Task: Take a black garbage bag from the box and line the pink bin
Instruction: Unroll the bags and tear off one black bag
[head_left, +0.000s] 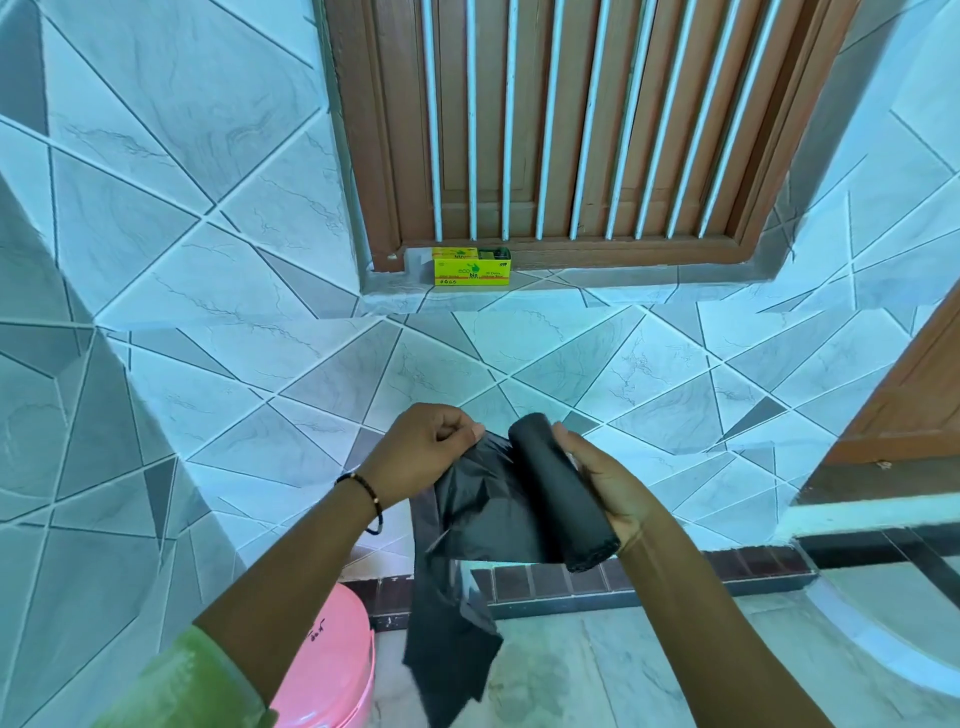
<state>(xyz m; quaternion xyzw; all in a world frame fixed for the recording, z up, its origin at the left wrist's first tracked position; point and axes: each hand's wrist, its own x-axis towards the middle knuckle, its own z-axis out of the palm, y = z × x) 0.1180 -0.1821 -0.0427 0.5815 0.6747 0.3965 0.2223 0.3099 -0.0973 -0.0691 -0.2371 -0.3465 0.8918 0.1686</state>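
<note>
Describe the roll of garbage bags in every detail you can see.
The roll of garbage bags is a black, matte, thin-plastic cylinder, held tilted in front of the tiled wall. The right hand grips it from the right side. One bag is partly unrolled, crinkled and hanging down, its top edge pinched by the left hand. The roll's near end shows bunched layers.

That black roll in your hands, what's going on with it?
A person is pulling a bag off a roll of black garbage bags. The right hand grips the roll, while the left hand pinches the loose end of the unrolled bag, which hangs down, still attached. The yellow bag box sits on the window ledge. The pink bin stands on the floor below the left arm, not yet lined.
</note>
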